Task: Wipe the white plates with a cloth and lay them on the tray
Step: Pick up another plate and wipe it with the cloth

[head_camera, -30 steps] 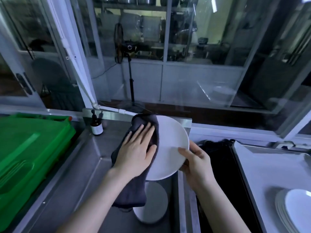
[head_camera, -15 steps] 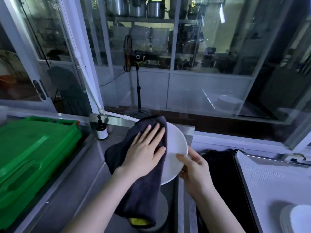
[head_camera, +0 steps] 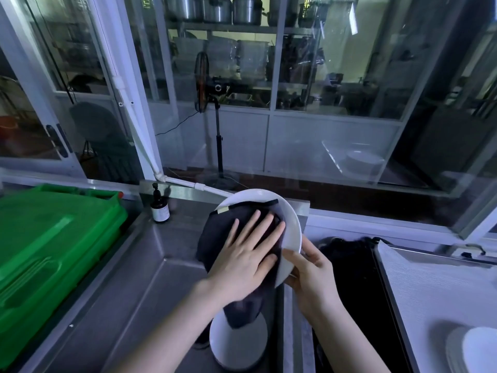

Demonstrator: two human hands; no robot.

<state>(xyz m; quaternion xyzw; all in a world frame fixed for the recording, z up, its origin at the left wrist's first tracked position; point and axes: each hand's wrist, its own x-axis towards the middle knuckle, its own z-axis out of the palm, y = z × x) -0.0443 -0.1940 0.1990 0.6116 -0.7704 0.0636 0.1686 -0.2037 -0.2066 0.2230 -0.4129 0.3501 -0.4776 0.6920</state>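
**Wiping a tilted plate over the steel sink**

Pressing flat, the left hand (head_camera: 246,261) spreads open fingers over a dark grey cloth (head_camera: 236,238) against the face of a round white plate (head_camera: 289,219). The right hand (head_camera: 309,267) clasps the plate's lower rim, thumb in front, holding it tilted on edge above the steel sink basin (head_camera: 150,281), probably so the cloth can sweep the whole face. More white plates (head_camera: 238,343) wait stacked below in the basin. At the right, wiped plates (head_camera: 476,348) already lie on the pale tray (head_camera: 430,292), near enough for an easy set-down.
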